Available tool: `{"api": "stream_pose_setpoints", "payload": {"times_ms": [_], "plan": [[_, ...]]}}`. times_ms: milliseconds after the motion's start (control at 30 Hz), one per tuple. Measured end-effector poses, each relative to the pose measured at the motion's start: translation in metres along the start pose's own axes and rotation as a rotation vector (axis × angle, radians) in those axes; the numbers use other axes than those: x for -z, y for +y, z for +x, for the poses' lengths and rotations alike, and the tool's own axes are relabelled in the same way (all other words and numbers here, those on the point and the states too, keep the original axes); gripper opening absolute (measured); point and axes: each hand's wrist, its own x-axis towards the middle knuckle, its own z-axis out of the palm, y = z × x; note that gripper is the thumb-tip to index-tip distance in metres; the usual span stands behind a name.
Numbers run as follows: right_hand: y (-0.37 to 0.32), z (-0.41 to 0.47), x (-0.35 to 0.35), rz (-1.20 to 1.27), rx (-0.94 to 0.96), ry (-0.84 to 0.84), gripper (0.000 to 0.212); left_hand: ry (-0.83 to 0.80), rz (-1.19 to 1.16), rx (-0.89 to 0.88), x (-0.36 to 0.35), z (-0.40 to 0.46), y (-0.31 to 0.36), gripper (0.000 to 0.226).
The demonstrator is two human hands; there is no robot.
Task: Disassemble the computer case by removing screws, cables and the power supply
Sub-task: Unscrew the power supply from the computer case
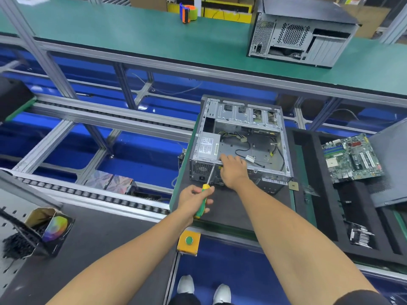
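An open grey computer case (286,150) lies on its side on a dark mat. The silver power supply (206,148) sits in its near left corner, and loose cables (244,148) trail over the case floor. My left hand (195,200) grips the green and yellow handle of a screwdriver (203,194); its shaft points up at the rear panel beside the power supply's vent. My right hand (233,170) rests on the case's near rim next to the power supply, its fingers reaching inside.
A removed motherboard (352,158) lies on black foam to the right, beside a dark panel (389,164). A second case (301,31) stands on the green shelf behind. A roller conveyor (99,197) runs at the left. A yellow button box (189,242) is near the front edge.
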Motion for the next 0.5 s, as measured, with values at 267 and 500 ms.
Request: {"api": "stream_pose_setpoints", "payload": {"times_ms": [267,500], "plan": [[0.003,-0.001,0.002,0.01,0.041,-0.026,0.037,0.035,0.111,-0.014,-0.002,-0.005,-0.002,0.043],[0.009,0.001,0.003,-0.005,0.098,-0.036,0.039,-0.008,0.079,0.034,-0.021,-0.013,-0.001,0.047]]}}
